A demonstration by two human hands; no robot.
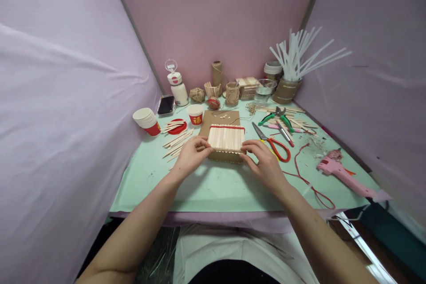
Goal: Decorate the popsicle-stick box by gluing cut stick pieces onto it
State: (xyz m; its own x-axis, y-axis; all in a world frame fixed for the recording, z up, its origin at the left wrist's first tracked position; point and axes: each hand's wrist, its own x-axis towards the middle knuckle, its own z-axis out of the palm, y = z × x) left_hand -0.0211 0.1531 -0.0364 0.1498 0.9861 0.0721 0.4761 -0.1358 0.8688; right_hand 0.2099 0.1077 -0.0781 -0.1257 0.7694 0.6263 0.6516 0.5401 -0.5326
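A small box made of wooden craft sticks (226,139) sits at the middle of the table, with a red cord along the far edge of its top and a scalloped near edge. My left hand (193,154) pinches its left front corner between thumb and fingers. At the right front corner, my right hand (262,159) grips it the same way. Brown cardboard (213,120) lies just behind the box. Beside my right hand are orange-handled scissors (271,142).
Loose sticks (178,142) and a red lid (177,127) lie left, near paper cups (146,120). Green-handled pliers (277,119), red cord (301,175) and a pink glue gun (346,175) lie right. Along the back stand a white bottle (179,91), twine and a water bowl (264,91).
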